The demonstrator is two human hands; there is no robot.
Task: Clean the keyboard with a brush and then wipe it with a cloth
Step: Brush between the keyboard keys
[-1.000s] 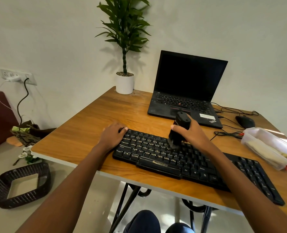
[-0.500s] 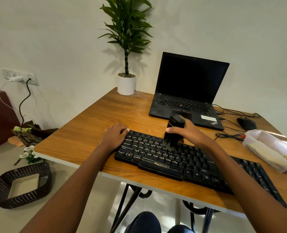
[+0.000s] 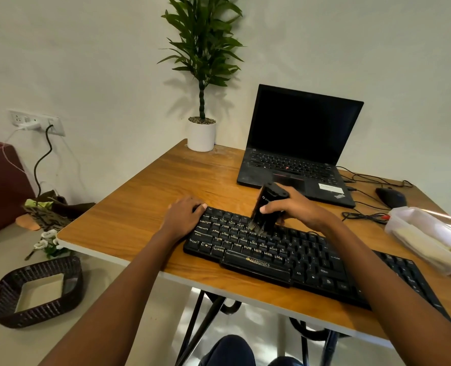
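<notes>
Sitting with dark-trousered knees (image 3: 235,350) nearer than the keyboard (image 3: 311,262), below the table (image 3: 145,215) edge. Reaching both bare forearms over that edge toward the keyboard.

Noting the keyboard lying black and flat on the near part of the table, slanted, right end running nearer.

Resting the left hand (image 3: 183,216) on the keyboard's far left corner, fingers relaxed, lying on the keys and holding nothing.

Gripping the brush (image 3: 266,204) in the right hand (image 3: 295,210) over the keyboard's upper key rows, left of its middle; fingers wrapped round the black body, thumb across the front. Tilting the brush, top leaning away from the keyboard, bristles (image 3: 257,228) pressing onto the keys and splaying.

Logging a woven basket (image 3: 34,294) on the floor, well left of the keyboard.

Logging a clear plastic container (image 3: 425,233) just beyond the keyboard's right end, contents too blurred to tell.

Logging black cables (image 3: 364,215) and a mouse (image 3: 390,196) beyond the keyboard's right half.

Logging an open laptop (image 3: 298,143), screen dark, directly beyond the keyboard and apart from it.

Logging a potted plant (image 3: 201,134) at the table's far corner, beyond the keyboard's left end.

Logging a wall socket (image 3: 36,122) with plugs, far beyond and left of the keyboard.
</notes>
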